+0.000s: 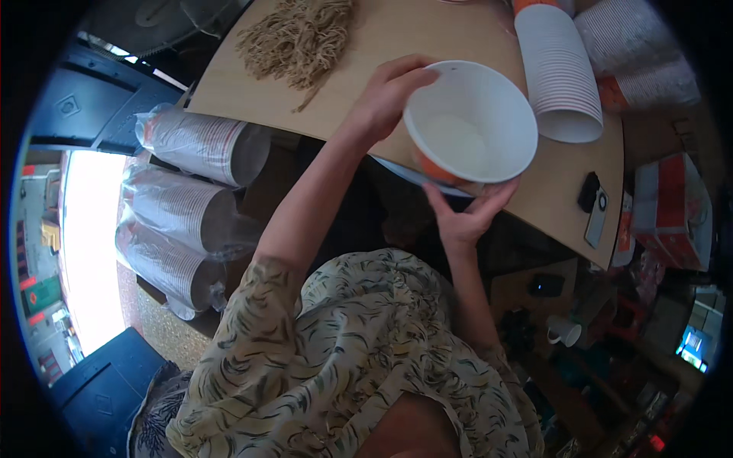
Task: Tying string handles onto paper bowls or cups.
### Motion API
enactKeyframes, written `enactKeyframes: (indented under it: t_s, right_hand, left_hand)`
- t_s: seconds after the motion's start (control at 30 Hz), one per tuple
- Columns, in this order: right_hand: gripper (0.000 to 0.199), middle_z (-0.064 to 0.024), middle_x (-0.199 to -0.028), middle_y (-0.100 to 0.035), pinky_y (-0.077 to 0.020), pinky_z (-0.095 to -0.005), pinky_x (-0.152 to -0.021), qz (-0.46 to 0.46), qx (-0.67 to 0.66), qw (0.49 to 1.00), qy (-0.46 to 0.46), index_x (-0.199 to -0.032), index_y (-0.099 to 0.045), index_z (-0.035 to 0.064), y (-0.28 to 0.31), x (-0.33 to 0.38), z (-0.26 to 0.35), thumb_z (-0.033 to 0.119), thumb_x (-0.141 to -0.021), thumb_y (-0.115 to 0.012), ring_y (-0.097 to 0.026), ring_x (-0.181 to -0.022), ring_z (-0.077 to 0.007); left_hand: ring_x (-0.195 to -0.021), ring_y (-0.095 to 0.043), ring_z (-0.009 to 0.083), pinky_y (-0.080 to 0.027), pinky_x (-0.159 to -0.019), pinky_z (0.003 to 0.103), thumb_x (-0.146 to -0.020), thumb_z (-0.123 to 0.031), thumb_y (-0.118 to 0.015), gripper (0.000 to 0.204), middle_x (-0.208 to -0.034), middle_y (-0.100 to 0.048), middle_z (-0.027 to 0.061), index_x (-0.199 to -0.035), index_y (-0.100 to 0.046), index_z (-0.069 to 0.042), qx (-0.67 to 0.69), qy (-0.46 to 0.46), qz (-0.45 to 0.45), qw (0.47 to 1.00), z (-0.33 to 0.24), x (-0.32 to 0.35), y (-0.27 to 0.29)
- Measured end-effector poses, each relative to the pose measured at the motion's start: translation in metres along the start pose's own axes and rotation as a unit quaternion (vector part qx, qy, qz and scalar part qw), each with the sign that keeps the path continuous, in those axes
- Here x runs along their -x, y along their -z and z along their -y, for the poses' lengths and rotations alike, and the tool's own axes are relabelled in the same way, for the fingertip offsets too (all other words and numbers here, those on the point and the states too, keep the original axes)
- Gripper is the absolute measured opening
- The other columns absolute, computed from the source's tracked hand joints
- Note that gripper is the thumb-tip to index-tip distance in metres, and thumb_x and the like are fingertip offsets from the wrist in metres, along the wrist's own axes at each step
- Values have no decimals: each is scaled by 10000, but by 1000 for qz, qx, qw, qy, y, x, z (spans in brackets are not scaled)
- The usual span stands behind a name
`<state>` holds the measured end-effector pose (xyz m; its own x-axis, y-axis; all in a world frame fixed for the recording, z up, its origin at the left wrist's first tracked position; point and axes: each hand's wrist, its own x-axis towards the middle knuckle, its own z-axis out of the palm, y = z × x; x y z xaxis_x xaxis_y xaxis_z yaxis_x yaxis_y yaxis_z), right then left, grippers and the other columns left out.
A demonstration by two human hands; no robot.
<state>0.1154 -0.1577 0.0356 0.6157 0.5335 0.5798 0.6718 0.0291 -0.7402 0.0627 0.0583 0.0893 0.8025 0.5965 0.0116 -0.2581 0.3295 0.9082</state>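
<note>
A large paper bucket [473, 114], white inside with orange on its outer side, is tilted so that its open mouth faces me. My left hand [393, 95] grips its upper left side, with the thumb at the rim and the other fingers mostly hidden behind the wall. From below, my right hand [469, 217] holds the lower side near the rim, thumb and fingers spread around it. The bucket appears to have nothing in it. A small dark mark shows inside, near the top rim.
Beige cords [301, 42] lie bundled on the wooden table [420, 30]. Nested white buckets [561, 84] lie at the right, beside plastic-wrapped stacks [634, 46]. A black-and-silver object [595, 210] rests near the table's right edge. More wrapped stacks [172, 195] stand at my left.
</note>
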Motion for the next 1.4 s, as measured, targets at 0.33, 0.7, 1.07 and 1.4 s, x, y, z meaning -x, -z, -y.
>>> enactKeyframes:
  t_s: [0.33,0.7,1.07,1.4]
  right_hand:
    - [971,-142,-1555,-343,-374,-447,-1139,-50,-88,989,-104,-1563,-226,33,-3,6,-20,7,-789,-811,-396,-1406,-318]
    - [378,-190,-1292,-605,-483,-394,-1004,35,31,997,-56,-1279,-578,-30,27,22,-42,-9,-912,-669,-596,-1173,-317]
    - [320,-177,-1268,-611,-486,-402,-1001,59,51,995,-58,-1220,-617,-35,26,20,-37,-10,-905,-667,-602,-1161,-320]
    - [291,-156,-1272,-610,-484,-412,-999,67,70,994,-44,-1183,-635,-29,28,23,-41,-3,-896,-673,-596,-1156,-322]
  left_hand:
    - [-852,-704,194,-561,-815,322,-980,-291,-636,312,-990,-742,129,-1092,-728,-15,-223,-124,-111,961,58,-66,20]
    - [-728,-688,313,-551,-662,402,-882,-111,-690,127,-860,-661,169,-957,-726,-15,-573,-181,-236,763,21,42,111]
    - [-819,-658,411,-542,-710,495,-901,-140,-649,115,-929,-644,190,-921,-718,-50,-648,-185,-256,693,29,38,124]
    - [-826,-668,362,-551,-750,433,-881,-144,-670,117,-958,-658,158,-944,-737,-72,-584,-87,-190,785,24,49,123]
